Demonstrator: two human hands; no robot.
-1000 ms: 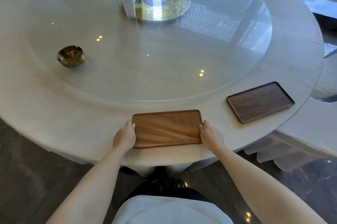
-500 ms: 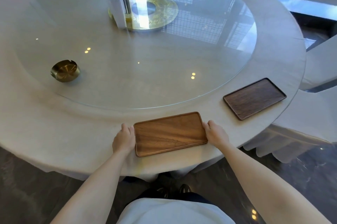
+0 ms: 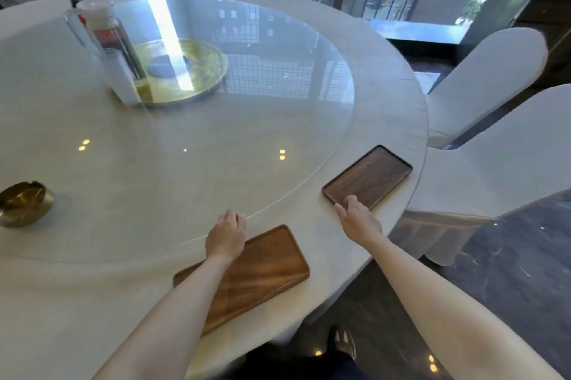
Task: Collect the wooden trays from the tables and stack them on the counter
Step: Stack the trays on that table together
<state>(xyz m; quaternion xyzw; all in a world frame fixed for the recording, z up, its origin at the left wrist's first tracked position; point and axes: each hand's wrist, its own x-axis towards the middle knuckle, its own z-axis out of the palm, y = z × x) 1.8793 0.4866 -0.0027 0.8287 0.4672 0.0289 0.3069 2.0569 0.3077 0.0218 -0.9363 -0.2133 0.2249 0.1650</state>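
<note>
Round table [image 3: 386,77], two bare wooden trays [image 3: 265,268], right hand [image 3: 358,219] touching darker tray [image 3: 370,180]

Both hands have let go of the light wooden tray [image 3: 259,268]; the right hand [image 3: 358,219] now reaches the dark wooden tray [image 3: 369,181].

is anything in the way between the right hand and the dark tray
Nothing visible. The right hand is already at the near end of the dark tray, fingertips on its rim. Only bare table lies around it. The lighter tray sits apart, under the left hand.
</note>
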